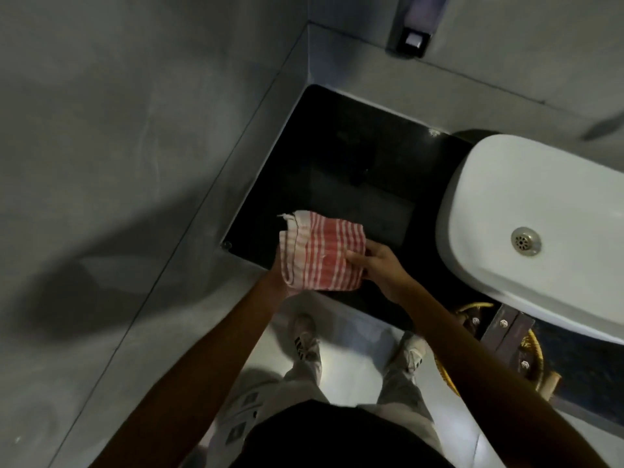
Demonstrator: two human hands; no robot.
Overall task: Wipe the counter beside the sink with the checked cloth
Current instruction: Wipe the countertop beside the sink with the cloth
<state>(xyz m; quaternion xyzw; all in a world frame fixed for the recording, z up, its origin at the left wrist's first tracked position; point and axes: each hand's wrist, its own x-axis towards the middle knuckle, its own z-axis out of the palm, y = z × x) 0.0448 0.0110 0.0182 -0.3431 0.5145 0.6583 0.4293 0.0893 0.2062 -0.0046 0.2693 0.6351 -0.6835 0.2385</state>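
Observation:
The red-and-white checked cloth [322,253] is folded and held over the near left corner of the black counter [341,163]. Most of my left hand [282,265] is hidden beneath the cloth, which it holds from below. My right hand [380,265] grips the cloth's right edge with thumb on top. The white sink [540,204] with its metal drain [525,241] sits to the right of the counter. I cannot tell whether the cloth touches the counter.
Grey walls meet at the counter's far left corner. A soap dispenser [413,32] hangs on the back wall. Below the sink are a metal bracket [510,332] and a yellow woven basket [533,352]. My feet stand on the pale floor [354,346].

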